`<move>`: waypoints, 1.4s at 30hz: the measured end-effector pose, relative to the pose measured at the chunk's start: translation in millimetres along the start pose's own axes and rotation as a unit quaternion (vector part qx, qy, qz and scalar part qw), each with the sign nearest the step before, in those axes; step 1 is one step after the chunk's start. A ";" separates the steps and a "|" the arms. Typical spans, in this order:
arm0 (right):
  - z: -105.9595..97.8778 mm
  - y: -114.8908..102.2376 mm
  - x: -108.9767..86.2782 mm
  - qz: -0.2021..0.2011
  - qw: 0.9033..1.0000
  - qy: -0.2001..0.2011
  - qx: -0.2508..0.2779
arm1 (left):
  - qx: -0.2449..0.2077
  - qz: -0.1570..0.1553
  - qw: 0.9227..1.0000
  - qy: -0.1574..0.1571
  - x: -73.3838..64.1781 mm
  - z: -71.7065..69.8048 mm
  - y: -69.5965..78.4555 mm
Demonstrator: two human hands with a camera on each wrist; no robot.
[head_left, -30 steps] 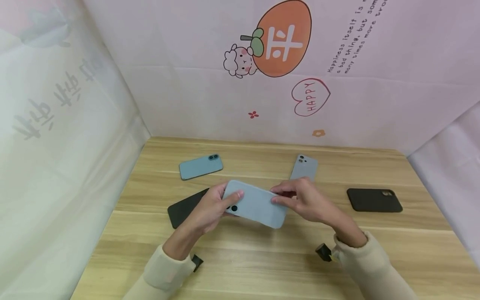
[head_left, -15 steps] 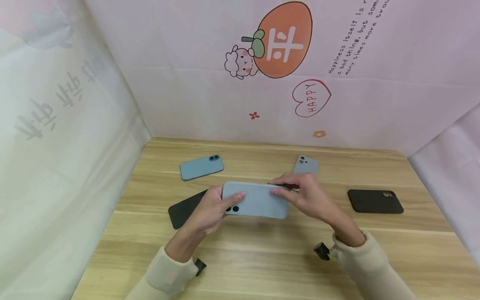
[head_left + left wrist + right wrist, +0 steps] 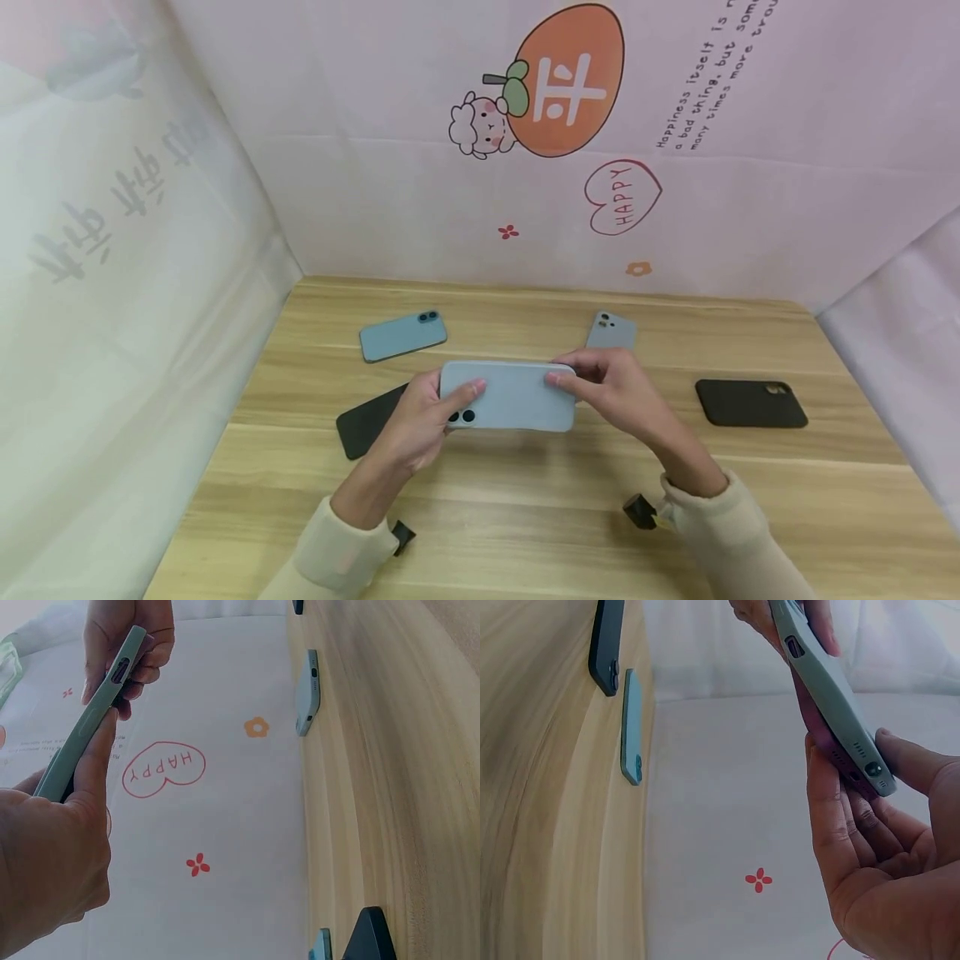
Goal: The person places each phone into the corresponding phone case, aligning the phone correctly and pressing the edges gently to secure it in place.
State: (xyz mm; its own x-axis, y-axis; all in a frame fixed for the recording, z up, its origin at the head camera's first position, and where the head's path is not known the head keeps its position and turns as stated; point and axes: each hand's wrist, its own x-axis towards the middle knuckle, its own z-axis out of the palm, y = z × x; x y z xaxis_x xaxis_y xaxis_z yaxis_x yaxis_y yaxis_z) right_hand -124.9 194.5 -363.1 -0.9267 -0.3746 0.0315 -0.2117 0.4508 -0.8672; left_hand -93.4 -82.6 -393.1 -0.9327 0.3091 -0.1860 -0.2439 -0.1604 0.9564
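Observation:
Both hands hold a pale blue phone case (image 3: 517,396) above the table, its camera end to the left. My left hand (image 3: 423,417) grips that end, thumb on the back. My right hand (image 3: 615,392) pinches the opposite end, thumb on the back and fingers behind. In the right wrist view a purplish phone (image 3: 821,735) lies along the open side of the case, its edge partly standing out. Port cutouts in the case's edge show in both wrist views. From the head view the phone is hidden behind the case.
On the wooden table (image 3: 525,517) lie a blue phone (image 3: 402,336) at back left, a light phone (image 3: 611,331) behind my right hand, a dark flat phone or case (image 3: 367,423) beside my left hand, and a black phone case (image 3: 750,403) at right. A printed cloth (image 3: 420,208) hangs behind.
The case has turned from a slant to nearly level. A dark edge that stuck out by the right fingers half a second ago is now out of sight in the head view.

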 end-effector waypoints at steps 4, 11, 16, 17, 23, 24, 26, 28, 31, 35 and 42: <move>-0.2 1.7 -1.8 0.030 0.999 -0.003 0.032 | -0.001 0.004 1.000 -0.004 -0.6 0.3 0.4; -3.0 5.3 -3.0 0.044 0.995 -0.022 0.084 | -0.010 0.007 1.000 -0.016 -1.6 0.8 2.2; -4.3 7.7 -3.8 0.035 0.993 -0.027 0.111 | -0.010 0.008 1.000 -0.018 -2.5 1.8 3.4; -4.2 8.0 -4.0 0.034 0.993 -0.026 0.112 | -0.011 0.007 1.000 -0.018 -2.6 2.1 3.4; -3.5 9.7 -4.9 0.042 0.990 -0.027 0.130 | -0.020 0.003 1.000 -0.017 -3.2 3.2 2.8; -3.5 10.1 -5.1 0.044 0.990 -0.028 0.134 | -0.021 0.005 1.000 -0.019 -3.0 3.3 2.5; -3.5 11.0 -5.3 0.044 0.988 -0.028 0.142 | -0.022 0.008 0.999 -0.022 -3.0 4.1 2.5; -3.5 11.6 -5.6 0.041 0.988 -0.027 0.149 | -0.024 0.011 0.999 -0.024 -2.6 5.0 2.5; -3.2 12.3 -5.7 0.038 0.987 -0.026 0.155 | -0.024 0.012 0.999 -0.024 -2.5 5.8 3.1; -3.2 12.2 -5.6 0.037 0.986 -0.025 0.161 | -0.024 0.011 0.999 -0.021 -2.1 6.2 3.4; -1.6 13.7 -5.1 0.042 0.984 -0.022 0.171 | -0.024 0.010 0.999 -0.024 -0.9 6.0 2.7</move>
State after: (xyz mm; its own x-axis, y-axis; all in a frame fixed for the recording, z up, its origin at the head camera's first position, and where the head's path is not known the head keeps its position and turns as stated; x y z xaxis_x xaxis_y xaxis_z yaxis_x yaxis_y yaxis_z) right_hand -123.6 203.9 -374.4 -0.9203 -0.3861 -0.0632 -0.0107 0.1862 -0.9825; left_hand -91.6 -77.7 -389.1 -0.9241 0.3495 -0.1545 -0.2388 -0.2124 0.9476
